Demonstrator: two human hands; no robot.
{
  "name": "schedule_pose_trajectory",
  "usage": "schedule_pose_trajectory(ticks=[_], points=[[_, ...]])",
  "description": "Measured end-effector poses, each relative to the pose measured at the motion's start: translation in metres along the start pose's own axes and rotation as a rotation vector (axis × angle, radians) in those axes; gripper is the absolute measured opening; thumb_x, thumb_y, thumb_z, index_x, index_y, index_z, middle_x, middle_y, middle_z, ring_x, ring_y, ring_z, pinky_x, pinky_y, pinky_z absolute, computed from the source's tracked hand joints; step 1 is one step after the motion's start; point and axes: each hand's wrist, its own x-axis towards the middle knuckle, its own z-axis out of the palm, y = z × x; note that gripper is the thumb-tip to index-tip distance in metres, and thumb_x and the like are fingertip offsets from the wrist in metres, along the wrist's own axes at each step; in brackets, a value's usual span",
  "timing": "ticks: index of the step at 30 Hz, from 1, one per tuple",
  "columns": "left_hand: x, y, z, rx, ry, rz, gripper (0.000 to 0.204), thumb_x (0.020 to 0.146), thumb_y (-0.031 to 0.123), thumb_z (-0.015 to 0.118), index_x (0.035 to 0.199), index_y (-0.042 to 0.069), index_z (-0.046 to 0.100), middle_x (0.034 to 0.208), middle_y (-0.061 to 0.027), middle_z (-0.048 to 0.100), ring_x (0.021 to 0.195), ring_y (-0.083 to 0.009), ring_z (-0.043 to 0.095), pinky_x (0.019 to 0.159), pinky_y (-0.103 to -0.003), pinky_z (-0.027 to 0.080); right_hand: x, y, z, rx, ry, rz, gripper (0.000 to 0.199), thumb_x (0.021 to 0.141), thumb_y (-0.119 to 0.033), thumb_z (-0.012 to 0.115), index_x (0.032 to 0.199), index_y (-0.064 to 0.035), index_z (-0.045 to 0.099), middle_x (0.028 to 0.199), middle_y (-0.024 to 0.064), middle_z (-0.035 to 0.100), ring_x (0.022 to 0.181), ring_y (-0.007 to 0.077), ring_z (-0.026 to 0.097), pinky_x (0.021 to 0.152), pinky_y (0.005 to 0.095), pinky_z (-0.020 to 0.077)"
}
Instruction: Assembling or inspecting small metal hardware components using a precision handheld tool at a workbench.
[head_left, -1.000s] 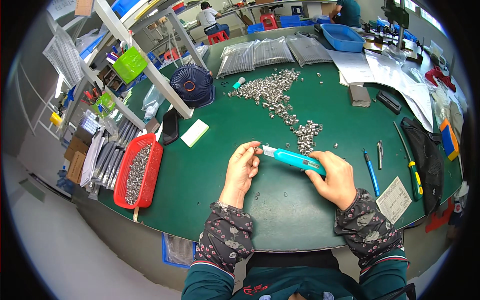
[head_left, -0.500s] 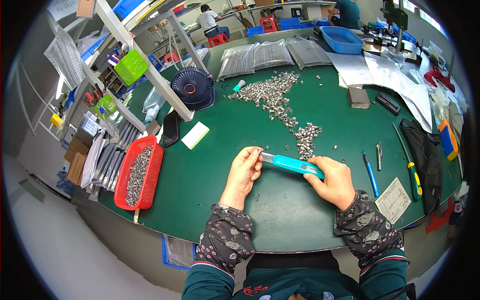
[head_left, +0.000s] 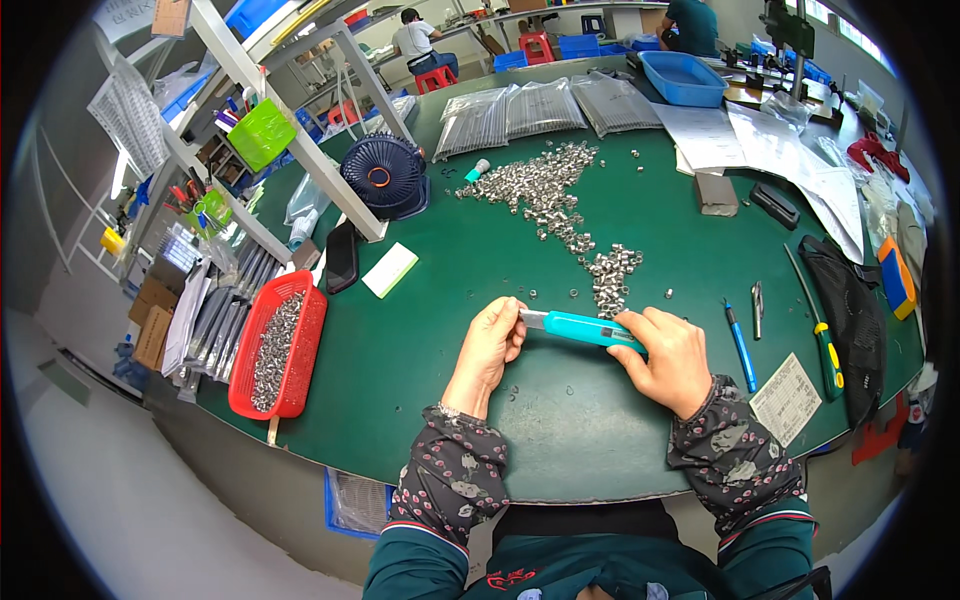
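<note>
My right hand point(head_left: 665, 358) is wrapped round the turquoise handle of a utility knife point(head_left: 575, 327). The blade is out and points left. Its tip reaches the pinched thumb and fingers of my left hand point(head_left: 490, 335); whatever small piece they hold is hidden. Just beyond the knife lies a small heap of short metal rings point(head_left: 612, 275). A larger pile of such rings point(head_left: 545, 190) spreads farther back. A few loose rings and thin dark bits are scattered near my hands.
At the left stands a red basket point(head_left: 312, 345) of small metal parts. A phone point(head_left: 342, 255), a fan point(head_left: 385, 175) and a shelf post flank it. Rightward lie a blue pen point(head_left: 740, 345), a screwdriver point(head_left: 828, 360) and a paper label point(head_left: 787, 400). Bagged rods point(head_left: 545, 108) line the back.
My left fingers have shifted slightly, and the knife has moved a little down and left with its blade tip still at them. Otherwise the table looks the same.
</note>
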Motion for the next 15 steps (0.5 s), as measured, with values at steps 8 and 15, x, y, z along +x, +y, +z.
schedule_pose_trajectory(ticks=[8, 15], points=[[0.0, 0.003, -0.0005, -0.132, -0.01, -0.004, 0.026, 0.088, 0.03, 0.045, 0.077, 0.007, 0.049, 0.064, 0.0, 0.047, 0.049, -0.0043, 0.041, 0.034, -0.015, 0.026, 0.003, 0.0044, -0.0004, 0.141, 0.121, 0.047, 0.023, 0.068, -0.017, 0.064, 0.087, -0.0049, 0.056, 0.066, 0.0083, 0.053, 0.058, 0.0256, 0.054, 0.051, 0.034, 0.0415], [-0.0019, 0.0046, -0.0007, -0.144, -0.049, 0.066, 0.018, 0.088, 0.022, 0.045, 0.086, 0.005, 0.05, 0.073, -0.0042, 0.052, 0.052, -0.0057, 0.045, 0.034, -0.014, 0.029, 0.0014, 0.006, 0.0042, 0.121, 0.075, 0.045, 0.024, 0.068, -0.018, 0.064, 0.087, -0.005, 0.056, 0.068, 0.0087, 0.054, 0.06, 0.0267, 0.055, 0.052, 0.0346, 0.0421]])
